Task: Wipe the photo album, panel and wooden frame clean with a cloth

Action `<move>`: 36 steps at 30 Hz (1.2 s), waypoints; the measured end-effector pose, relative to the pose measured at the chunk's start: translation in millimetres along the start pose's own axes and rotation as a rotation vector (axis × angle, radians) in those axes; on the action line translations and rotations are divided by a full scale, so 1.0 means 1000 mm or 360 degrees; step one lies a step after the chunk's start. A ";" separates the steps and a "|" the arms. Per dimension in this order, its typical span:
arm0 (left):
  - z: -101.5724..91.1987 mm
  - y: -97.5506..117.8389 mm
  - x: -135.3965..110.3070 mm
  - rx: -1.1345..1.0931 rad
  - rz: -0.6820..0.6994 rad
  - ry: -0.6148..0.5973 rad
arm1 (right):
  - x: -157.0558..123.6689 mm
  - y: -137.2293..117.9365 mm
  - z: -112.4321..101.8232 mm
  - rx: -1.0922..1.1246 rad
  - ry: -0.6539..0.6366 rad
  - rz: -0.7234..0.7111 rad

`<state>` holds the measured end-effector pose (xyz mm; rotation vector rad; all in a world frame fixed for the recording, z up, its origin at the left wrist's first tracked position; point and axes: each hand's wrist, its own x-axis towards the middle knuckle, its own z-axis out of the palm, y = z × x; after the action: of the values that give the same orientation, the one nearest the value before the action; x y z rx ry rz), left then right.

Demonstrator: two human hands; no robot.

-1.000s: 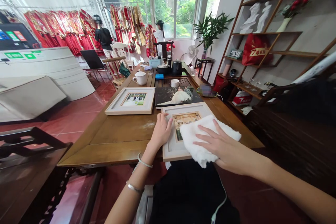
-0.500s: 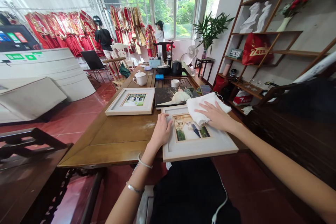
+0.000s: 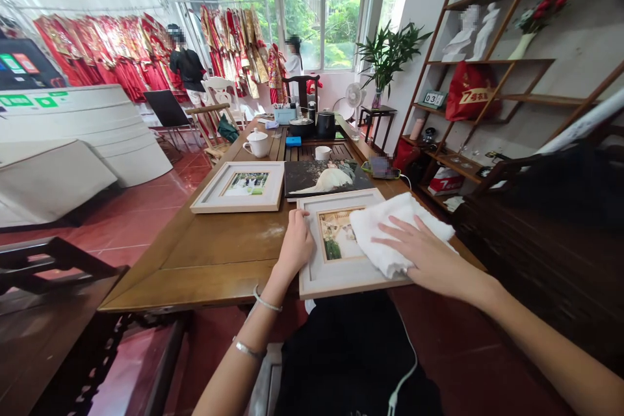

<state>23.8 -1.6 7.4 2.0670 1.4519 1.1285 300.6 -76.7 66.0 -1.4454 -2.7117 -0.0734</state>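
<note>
- The left hand (image 3: 296, 244) is lying palm down on the left border of the picture frame (image 3: 331, 276). Its fingers are loosely bent and together, not closing around anything. A thin bracelet (image 3: 266, 302) is circling the wrist, and the forearm is reaching up from the lower middle.
- The right hand (image 3: 426, 257) is pressing flat and open on a white cloth (image 3: 390, 227), fingers spread and pointing left, the arm coming in from the lower right.
- The cloth is covering the right part of the frame and hiding part of its photo (image 3: 334, 234).
- The frame is lying flat at the near edge of the wooden table (image 3: 219, 253), its near side jutting over the edge.
- Beyond it, a second frame (image 3: 241, 187) and a dark photo print (image 3: 324, 177) are lying side by side.
</note>
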 end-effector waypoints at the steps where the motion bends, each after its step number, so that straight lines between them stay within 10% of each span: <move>1: 0.000 0.000 0.000 0.0001 0.0000 0.0005 | -0.013 -0.007 -0.004 0.0018 -0.0023 0.0005; 7: 0.002 -0.001 0.001 -0.0038 0.0040 -0.0006 | -0.042 -0.018 -0.019 0.0084 -0.0122 0.0057; 17: 0.000 -0.002 0.000 -0.0047 0.0032 -0.0101 | 0.065 0.024 0.004 0.0028 -0.0020 0.0315; 23: 0.003 -0.004 0.000 -0.0115 0.0046 -0.0022 | 0.095 0.001 0.011 -0.0059 -0.0132 0.0257; 36: 0.004 -0.009 0.000 -0.0196 0.0085 0.0086 | 0.021 -0.062 -0.019 0.0401 -0.0361 -0.0390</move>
<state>21.5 2.4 -2.0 2.0153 1.3232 1.2707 238.1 -95.5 86.0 -1.1093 -2.9295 0.4294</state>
